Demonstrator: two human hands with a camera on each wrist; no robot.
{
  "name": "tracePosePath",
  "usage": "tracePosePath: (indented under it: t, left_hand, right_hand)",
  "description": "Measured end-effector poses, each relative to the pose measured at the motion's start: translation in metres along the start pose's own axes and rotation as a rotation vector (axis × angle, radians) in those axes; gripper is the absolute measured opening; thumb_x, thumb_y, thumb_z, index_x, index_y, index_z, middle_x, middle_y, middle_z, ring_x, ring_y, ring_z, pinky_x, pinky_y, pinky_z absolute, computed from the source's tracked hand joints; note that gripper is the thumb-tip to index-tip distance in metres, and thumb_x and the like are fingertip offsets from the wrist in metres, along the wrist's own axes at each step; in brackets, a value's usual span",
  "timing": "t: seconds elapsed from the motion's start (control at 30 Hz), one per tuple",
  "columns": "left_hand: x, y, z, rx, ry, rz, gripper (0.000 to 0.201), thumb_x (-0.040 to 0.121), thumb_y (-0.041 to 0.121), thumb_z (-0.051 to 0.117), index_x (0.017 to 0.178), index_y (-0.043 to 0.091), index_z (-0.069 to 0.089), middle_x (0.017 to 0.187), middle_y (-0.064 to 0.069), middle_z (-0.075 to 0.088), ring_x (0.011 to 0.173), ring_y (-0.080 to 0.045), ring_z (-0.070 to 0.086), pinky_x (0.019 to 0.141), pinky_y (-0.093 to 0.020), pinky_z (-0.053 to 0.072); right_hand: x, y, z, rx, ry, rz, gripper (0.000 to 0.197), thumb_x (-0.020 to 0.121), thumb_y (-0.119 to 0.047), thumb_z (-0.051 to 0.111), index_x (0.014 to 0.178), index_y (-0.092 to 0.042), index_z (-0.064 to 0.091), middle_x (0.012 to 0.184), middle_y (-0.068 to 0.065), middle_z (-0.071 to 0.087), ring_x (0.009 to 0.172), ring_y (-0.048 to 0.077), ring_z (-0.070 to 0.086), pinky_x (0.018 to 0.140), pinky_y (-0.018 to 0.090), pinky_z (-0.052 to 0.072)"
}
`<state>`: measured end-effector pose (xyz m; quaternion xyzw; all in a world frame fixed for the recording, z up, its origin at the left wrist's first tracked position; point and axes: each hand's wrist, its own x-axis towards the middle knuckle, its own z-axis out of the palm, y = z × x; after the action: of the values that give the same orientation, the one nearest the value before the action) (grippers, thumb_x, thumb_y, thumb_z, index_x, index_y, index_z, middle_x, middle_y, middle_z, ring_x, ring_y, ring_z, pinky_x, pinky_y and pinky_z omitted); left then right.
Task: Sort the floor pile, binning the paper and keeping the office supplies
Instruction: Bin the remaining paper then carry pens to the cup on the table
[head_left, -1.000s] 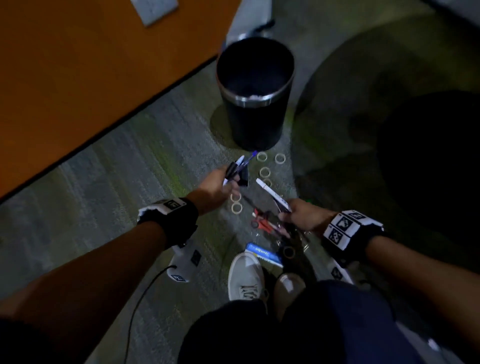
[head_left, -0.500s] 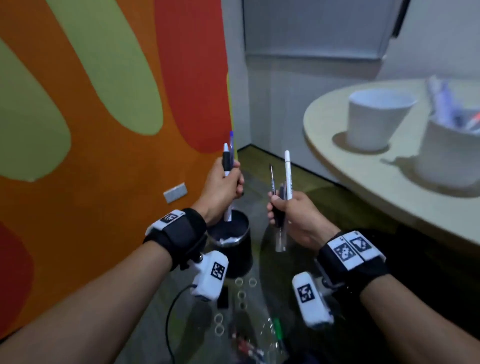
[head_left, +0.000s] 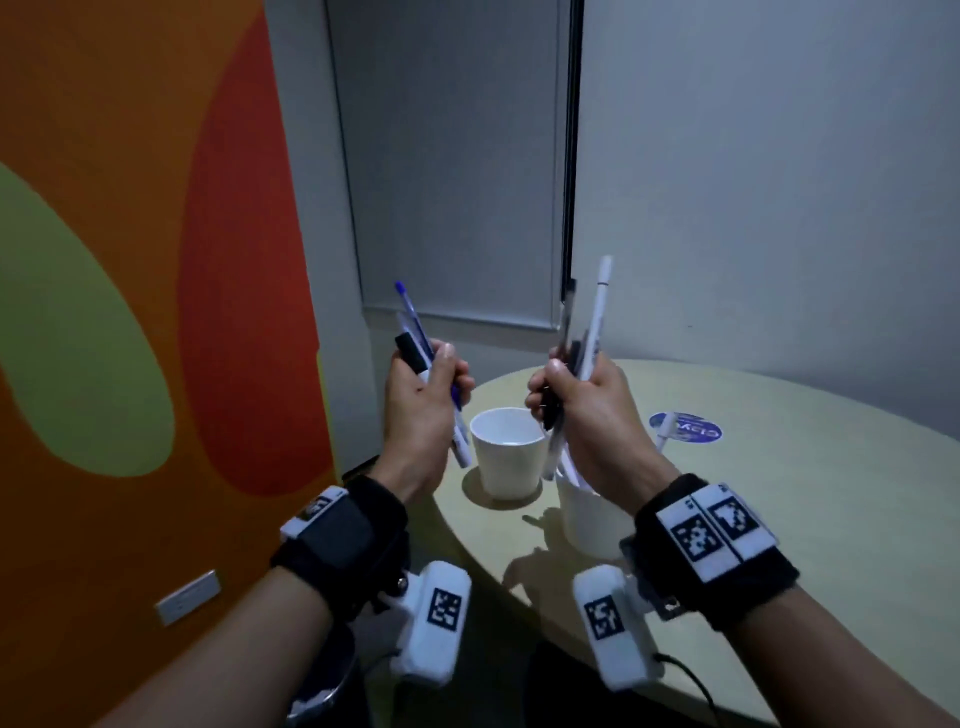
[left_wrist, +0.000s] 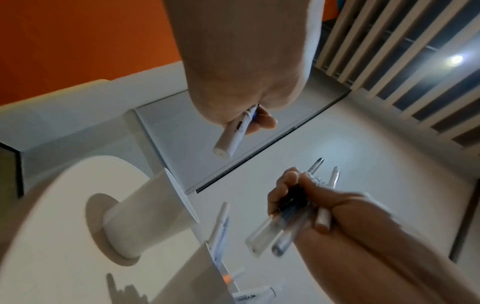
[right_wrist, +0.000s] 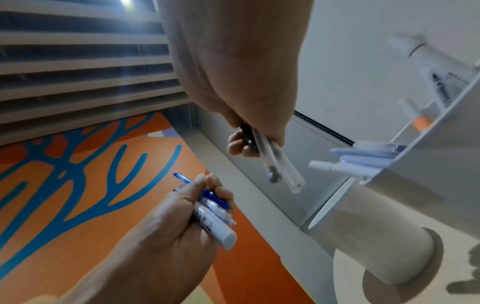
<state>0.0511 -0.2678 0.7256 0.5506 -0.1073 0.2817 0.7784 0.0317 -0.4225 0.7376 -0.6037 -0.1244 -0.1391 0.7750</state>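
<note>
Left hand (head_left: 423, 395) grips a bundle of pens (head_left: 415, 343); right hand (head_left: 587, 410) grips a second bundle (head_left: 589, 332). Both are above the bench (head_left: 779, 519). Lower each bundle tips down into the cup (head_left: 509, 457) beneath it, and let go only once inside.

Empty cup (head_left: 508, 451) mouth stands unobstructed; neighbouring cup (head_left: 589, 519) (already crowded with pens) sits just beside it on the desk (head_left: 779, 519).
</note>
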Motion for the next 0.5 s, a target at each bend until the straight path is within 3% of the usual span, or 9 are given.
tracePosePath:
  t: [0.1,0.23,0.37,0.5]
  left_hand:
    - [0.007,-0.010,0.025,0.032,0.054,0.028,0.014,0.101,0.028,0.052,0.100,0.014,0.051,0.074,0.002,0.057,0.065,-0.008,0.054,0.065,-0.024,0.050]
    - [0.011,-0.029,0.043,0.010,0.069,-0.016,0.016,0.101,0.031,0.050,0.101,0.016,0.050,0.079,-0.001,0.056,0.069,-0.009,0.053,0.069,-0.026,0.050]
    - [0.001,-0.045,0.076,-0.024,0.013,-0.035,0.020,0.102,0.029,0.050,0.108,0.010,0.049,0.083,-0.003,0.056,0.072,-0.013,0.053,0.074,-0.027,0.050]
    - [-0.018,-0.064,0.110,0.021,-0.047,-0.059,0.024,0.101,0.030,0.051,0.109,0.007,0.048,0.084,-0.005,0.056,0.069,-0.013,0.055,0.066,-0.029,0.053]
  right_hand:
    - [0.031,0.001,-0.012,0.051,0.120,0.034,0.002,0.101,-0.007,0.046,0.103,-0.007,0.045,0.075,0.012,0.052,0.057,0.017,0.051,0.056,0.026,0.044]
    - [0.049,0.005,-0.024,-0.020,0.167,0.017,0.003,0.101,-0.007,0.044,0.102,-0.008,0.046,0.074,0.009,0.051,0.058,0.015,0.047,0.053,0.022,0.043]
    - [0.044,0.018,-0.048,-0.131,0.156,-0.004,0.008,0.100,-0.010,0.046,0.106,-0.004,0.048,0.079,0.010,0.056,0.066,0.019,0.053,0.061,0.028,0.048]
    - [0.032,0.032,-0.062,-0.186,0.172,-0.010,0.013,0.099,-0.013,0.052,0.109,-0.008,0.047,0.091,0.013,0.065,0.076,0.023,0.066,0.071,0.033,0.057]
